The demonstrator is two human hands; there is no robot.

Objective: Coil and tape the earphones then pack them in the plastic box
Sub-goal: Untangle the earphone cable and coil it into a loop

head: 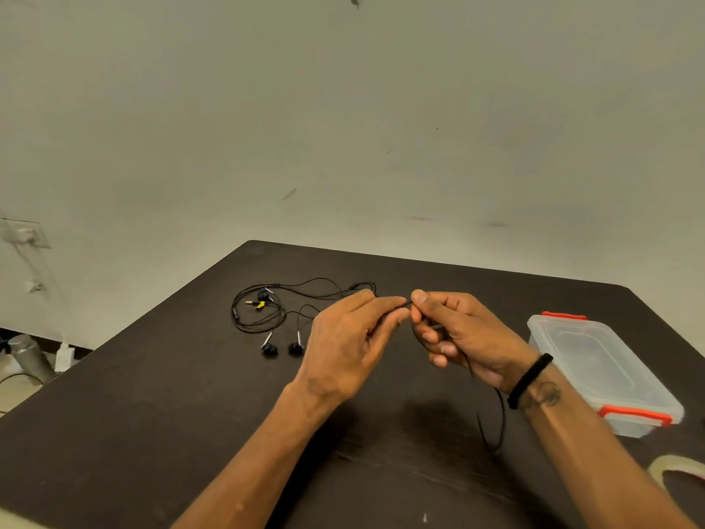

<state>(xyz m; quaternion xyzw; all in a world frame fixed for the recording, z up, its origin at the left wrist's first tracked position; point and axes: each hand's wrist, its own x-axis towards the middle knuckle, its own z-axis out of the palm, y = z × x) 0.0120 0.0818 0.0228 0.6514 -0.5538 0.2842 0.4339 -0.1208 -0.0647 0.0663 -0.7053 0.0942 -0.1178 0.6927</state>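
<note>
Table (152, 433) dk brown, faint grain. Earphones (267, 318) blk w/ silver stems, yellow tag nr plug. Plastic box (595, 360) clear, red clips. Wristband (528, 379) blk. Wall (343, 127) pale grey-green.

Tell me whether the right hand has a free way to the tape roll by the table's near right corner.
Probably yes, once it lets go: the right hand is pinching the earphone cable, but the tape roll lies on its own side, with nothing standing between them.
</note>
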